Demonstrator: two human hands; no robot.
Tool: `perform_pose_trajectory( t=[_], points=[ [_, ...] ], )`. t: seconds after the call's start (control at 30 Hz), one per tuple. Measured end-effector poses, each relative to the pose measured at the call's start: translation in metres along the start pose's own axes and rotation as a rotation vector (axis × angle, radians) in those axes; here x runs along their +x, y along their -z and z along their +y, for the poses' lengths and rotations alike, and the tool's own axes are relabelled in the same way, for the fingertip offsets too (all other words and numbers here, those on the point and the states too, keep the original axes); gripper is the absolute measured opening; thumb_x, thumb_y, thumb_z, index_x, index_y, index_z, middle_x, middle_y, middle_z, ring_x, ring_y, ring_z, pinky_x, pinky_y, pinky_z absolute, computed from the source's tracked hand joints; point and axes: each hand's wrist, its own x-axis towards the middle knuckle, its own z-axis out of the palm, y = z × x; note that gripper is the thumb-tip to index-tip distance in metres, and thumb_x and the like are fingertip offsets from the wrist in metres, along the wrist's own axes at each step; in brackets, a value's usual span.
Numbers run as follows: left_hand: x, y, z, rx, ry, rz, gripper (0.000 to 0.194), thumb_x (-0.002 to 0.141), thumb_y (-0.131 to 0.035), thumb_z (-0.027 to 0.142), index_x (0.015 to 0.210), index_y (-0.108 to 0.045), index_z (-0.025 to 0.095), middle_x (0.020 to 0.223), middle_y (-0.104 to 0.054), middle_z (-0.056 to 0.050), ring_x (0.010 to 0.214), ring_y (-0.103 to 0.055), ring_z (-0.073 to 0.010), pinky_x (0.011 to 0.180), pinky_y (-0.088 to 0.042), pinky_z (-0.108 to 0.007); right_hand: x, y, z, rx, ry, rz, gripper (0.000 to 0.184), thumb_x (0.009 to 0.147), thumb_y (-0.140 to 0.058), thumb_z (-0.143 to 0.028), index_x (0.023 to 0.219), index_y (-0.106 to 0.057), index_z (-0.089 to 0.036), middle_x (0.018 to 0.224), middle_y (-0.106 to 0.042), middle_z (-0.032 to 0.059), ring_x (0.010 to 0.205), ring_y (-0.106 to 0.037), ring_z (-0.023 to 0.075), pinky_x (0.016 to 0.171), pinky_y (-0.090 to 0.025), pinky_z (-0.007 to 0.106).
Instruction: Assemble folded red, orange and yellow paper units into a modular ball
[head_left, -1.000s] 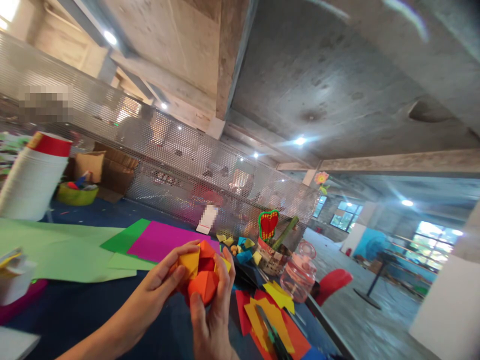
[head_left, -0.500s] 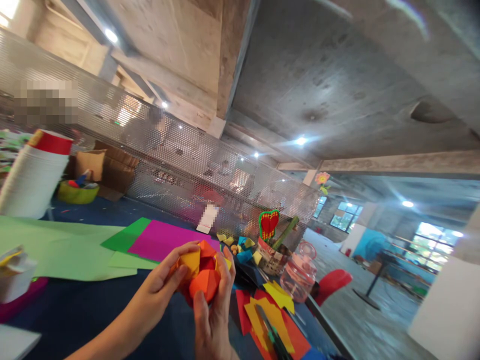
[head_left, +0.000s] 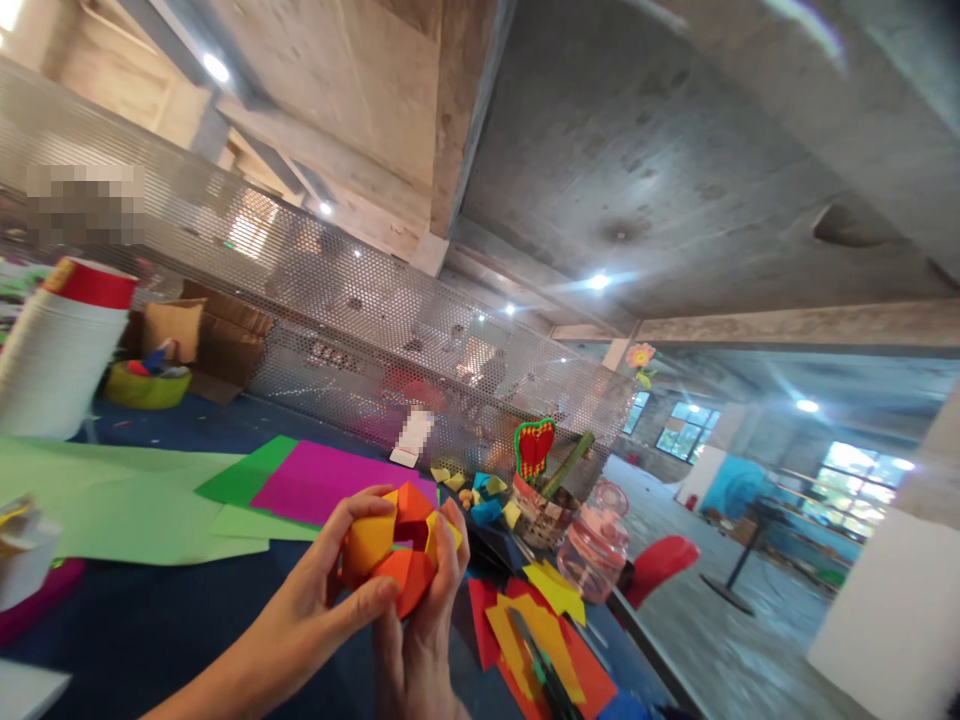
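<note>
A folded-paper origami piece [head_left: 409, 580] in orange and yellow is held between both hands above the dark blue table. A hole shows through its middle. My left hand [head_left: 330, 590] wraps round its left side, fingers over the yellow part and thumb along the lower orange part. From the right and below, my right hand [head_left: 424, 640] grips it, with its fingers curled over the yellow right edge; its thumb is mostly hidden. Just beyond the hands lies a purple paper sheet [head_left: 315, 485] overlapping a green one [head_left: 244, 470].
Scissors [head_left: 544, 665] lie on yellow and orange paper strips [head_left: 529, 625] at the right. Behind them stand a pink clear jar [head_left: 596, 545] and a basket [head_left: 540, 515]. Pale green sheets [head_left: 150, 500] and stacked white cups [head_left: 64, 350] are at the left. A mesh partition [head_left: 360, 310] runs behind.
The origami piece has turned in my hands, and its central hole now shows through. My left thumb has moved down across the lower orange part; my right thumb has moved out of sight.
</note>
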Motion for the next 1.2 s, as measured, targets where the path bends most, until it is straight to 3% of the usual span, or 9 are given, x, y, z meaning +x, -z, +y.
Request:
perform_pose_trajectory(
  t=[0.13, 0.23, 0.3, 0.5, 0.6, 0.7, 0.83, 0.97, 1.2],
  points=[
    [0.000, -0.005, -0.002, 0.078, -0.035, 0.118, 0.067, 0.062, -0.088, 0.029, 0.119, -0.052, 0.034, 0.158, -0.038, -0.006, 0.136, -0.048, -0.0337, 0.106, -0.046, -0.042, -0.003, -0.001, -0.004, 0.019, 0.054, -0.038, 0.072, 0.099, -0.047, -0.049, 0.159, -0.013, -0.026, 0.164, -0.017, 0.0198, 0.149, -0.027, 0.0425, 0.102, -0.050, 0.063],
    [0.003, -0.002, 0.001, 0.220, -0.062, 0.222, 0.060, 0.066, -0.081, 0.024, 0.118, -0.051, 0.031, 0.145, -0.050, -0.009, 0.128, -0.054, -0.0328, 0.106, -0.045, -0.043, -0.007, 0.003, -0.003, 0.024, 0.040, -0.126, 0.083, 0.093, -0.059, -0.039, 0.160, -0.012, -0.025, 0.166, -0.019, 0.0172, 0.149, -0.026, 0.0423, 0.106, -0.047, 0.061],
    [0.005, 0.002, 0.004, 0.279, -0.093, 0.240, 0.057, 0.067, -0.077, 0.024, 0.118, -0.051, 0.029, 0.133, -0.058, -0.010, 0.122, -0.059, -0.0320, 0.106, -0.045, -0.044, -0.005, 0.008, -0.001, 0.105, 0.004, -0.153, 0.078, 0.095, -0.055, -0.037, 0.160, -0.015, -0.024, 0.165, -0.025, 0.0153, 0.149, -0.029, 0.0395, 0.110, -0.044, 0.058],
    [0.002, 0.009, 0.015, 0.439, -0.193, 0.109, 0.058, 0.058, -0.072, 0.015, 0.113, -0.059, 0.029, 0.128, -0.061, -0.007, 0.125, -0.055, -0.0338, 0.104, -0.046, -0.040, 0.026, 0.022, 0.003, 0.318, -0.319, -0.034, 0.054, 0.103, -0.040, -0.042, 0.153, -0.033, -0.024, 0.155, -0.043, 0.0143, 0.147, -0.037, 0.0276, 0.115, -0.038, 0.052],
    [-0.002, 0.008, 0.013, 0.530, -0.236, 0.052, 0.063, 0.056, -0.070, 0.010, 0.115, -0.059, 0.031, 0.131, -0.060, -0.007, 0.129, -0.052, -0.0350, 0.108, -0.042, -0.044, 0.040, 0.022, 0.001, 0.455, -0.372, -0.111, 0.049, 0.096, -0.051, -0.053, 0.134, -0.057, -0.023, 0.139, -0.060, 0.0117, 0.133, -0.055, 0.0270, 0.109, -0.047, 0.044],
    [-0.002, 0.013, 0.010, 0.614, -0.265, -0.032, 0.070, 0.058, -0.071, 0.009, 0.121, -0.055, 0.033, 0.139, -0.054, -0.008, 0.132, -0.051, -0.0366, 0.110, -0.041, -0.049, 0.044, 0.022, -0.005, 0.641, -0.471, -0.215, 0.044, 0.090, -0.060, -0.056, 0.119, -0.066, -0.023, 0.117, -0.072, 0.0079, 0.113, -0.068, 0.0270, 0.097, -0.056, 0.040],
    [-0.001, 0.023, 0.007, 0.734, -0.309, -0.149, 0.075, 0.063, -0.071, 0.008, 0.129, -0.049, 0.036, 0.144, -0.047, -0.009, 0.137, -0.046, -0.0380, 0.110, -0.044, -0.050, 0.045, 0.025, -0.012, 0.743, -0.580, -0.275, 0.043, 0.088, -0.062, -0.056, 0.115, -0.067, -0.024, 0.119, -0.073, 0.0054, 0.117, -0.066, 0.0265, 0.101, -0.053, 0.041],
    [-0.003, 0.025, 0.003, 0.810, -0.334, -0.171, 0.081, 0.063, -0.072, 0.008, 0.132, -0.045, 0.039, 0.150, -0.040, -0.008, 0.141, -0.042, -0.0386, 0.111, -0.045, -0.048, 0.044, 0.024, -0.012, 0.807, -0.637, -0.302, 0.044, 0.088, -0.063, -0.056, 0.118, -0.065, -0.025, 0.121, -0.071, 0.0046, 0.116, -0.066, 0.0249, 0.101, -0.052, 0.040],
    [-0.009, 0.016, -0.005, 0.827, -0.312, -0.121, 0.082, 0.059, -0.070, 0.006, 0.131, -0.044, 0.037, 0.151, -0.039, -0.008, 0.140, -0.043, -0.0376, 0.114, -0.040, -0.056, 0.040, 0.016, -0.014, 0.835, -0.660, -0.183, 0.049, 0.079, -0.071, -0.062, 0.111, -0.067, -0.025, 0.107, -0.073, 0.0036, 0.098, -0.071, 0.0219, 0.084, -0.059, 0.030]
  ],
)
